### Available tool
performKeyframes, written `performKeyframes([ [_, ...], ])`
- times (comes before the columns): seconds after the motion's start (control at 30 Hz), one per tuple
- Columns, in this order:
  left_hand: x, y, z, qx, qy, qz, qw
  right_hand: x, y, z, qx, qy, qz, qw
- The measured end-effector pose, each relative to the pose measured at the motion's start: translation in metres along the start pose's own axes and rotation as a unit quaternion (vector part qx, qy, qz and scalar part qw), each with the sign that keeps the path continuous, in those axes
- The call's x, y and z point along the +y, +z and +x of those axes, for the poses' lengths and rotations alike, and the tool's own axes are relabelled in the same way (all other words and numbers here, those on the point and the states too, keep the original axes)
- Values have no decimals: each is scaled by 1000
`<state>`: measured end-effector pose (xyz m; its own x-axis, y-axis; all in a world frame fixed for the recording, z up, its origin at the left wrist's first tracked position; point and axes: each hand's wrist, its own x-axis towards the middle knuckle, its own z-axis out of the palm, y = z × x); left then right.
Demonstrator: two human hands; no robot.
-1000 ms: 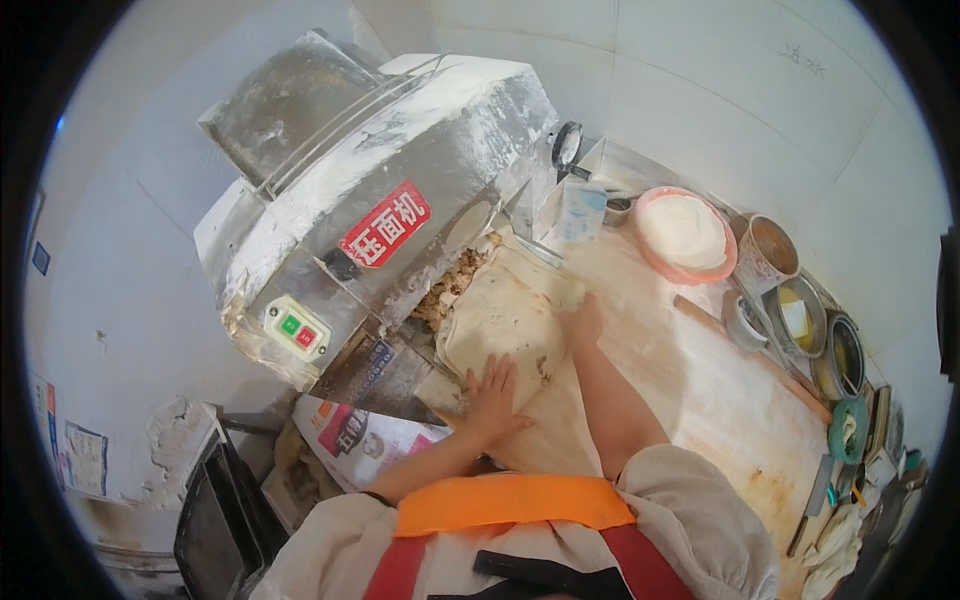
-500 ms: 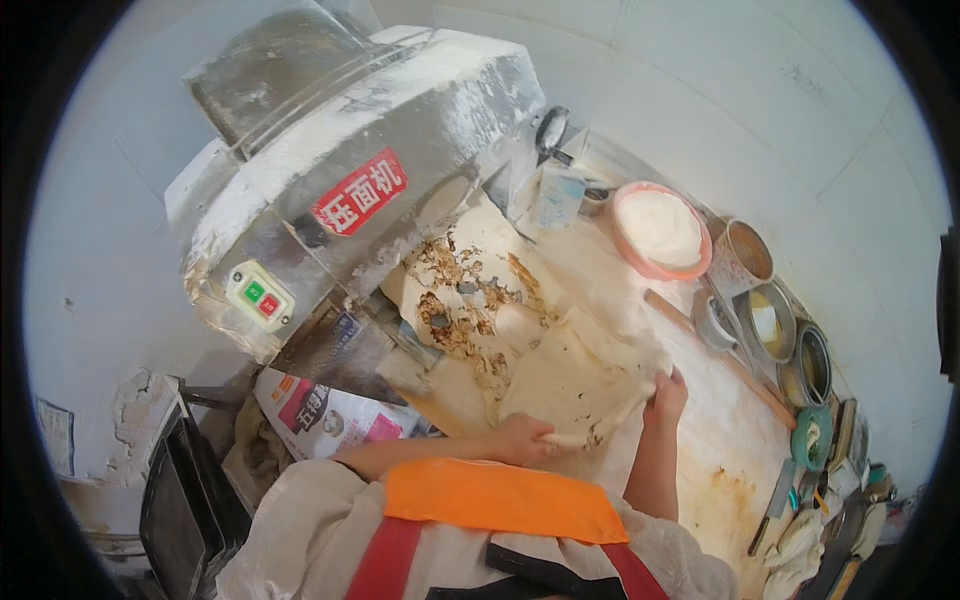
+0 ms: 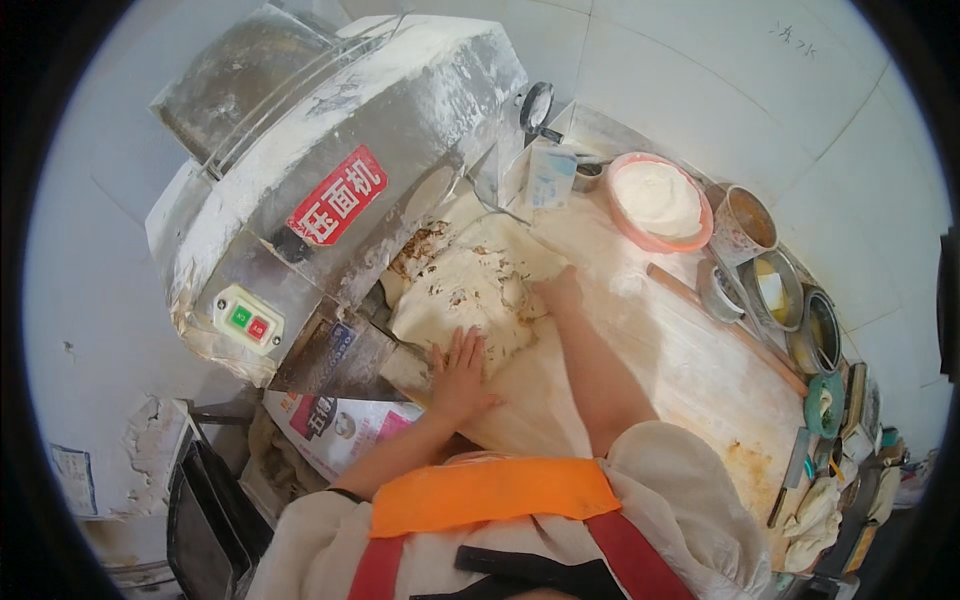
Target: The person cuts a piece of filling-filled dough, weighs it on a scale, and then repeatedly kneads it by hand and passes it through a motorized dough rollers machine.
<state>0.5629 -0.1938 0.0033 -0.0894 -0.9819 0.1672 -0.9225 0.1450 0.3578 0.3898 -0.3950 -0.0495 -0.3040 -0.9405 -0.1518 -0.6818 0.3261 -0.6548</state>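
A pale dough sheet (image 3: 475, 295) lies on the floured work table, folded over on itself. Brown, crumbly filling (image 3: 420, 248) shows at its far left side, and darker bits mark its top. My left hand (image 3: 460, 382) rests on the near edge of the dough with fingers spread. At the right edge of the sheet, my right hand (image 3: 558, 292) is closed on the dough, its fingertips partly hidden. A metal dough-pressing machine (image 3: 400, 150) dusted with flour stands right behind and left of the dough.
A pink bowl of flour (image 3: 655, 205) stands at the back right. Beside it are a tub (image 3: 745, 220), metal bowls (image 3: 770, 290) and a long wooden rolling pin (image 3: 725, 325). A dough scraper or knife (image 3: 795, 460) lies at the right edge. A printed flour sack (image 3: 350, 425) sits below the machine.
Both hands have moved away from me, carrying the near part of the dough sheet over the filling. My left hand has let go and now lies flat on the dough.
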Motion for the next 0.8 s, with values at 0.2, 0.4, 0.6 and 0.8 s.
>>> performKeyframes([
  [0.2, -21, 1, 20, -34, 101, 19, 994, 38, -29, -31, -67, 56, 586, 805],
  [0.4, 44, -14, 4, -103, 258, -178, 944, 118, -157, -82, 11, 72, 626, 776],
  [0.6, 92, -21, -14, -241, -41, -505, 828, 106, -237, -82, 59, 70, 620, 779],
  [0.8, 12, -34, 48, 92, -228, -715, 655, 10, -196, -26, -168, -112, 605, 770],
])
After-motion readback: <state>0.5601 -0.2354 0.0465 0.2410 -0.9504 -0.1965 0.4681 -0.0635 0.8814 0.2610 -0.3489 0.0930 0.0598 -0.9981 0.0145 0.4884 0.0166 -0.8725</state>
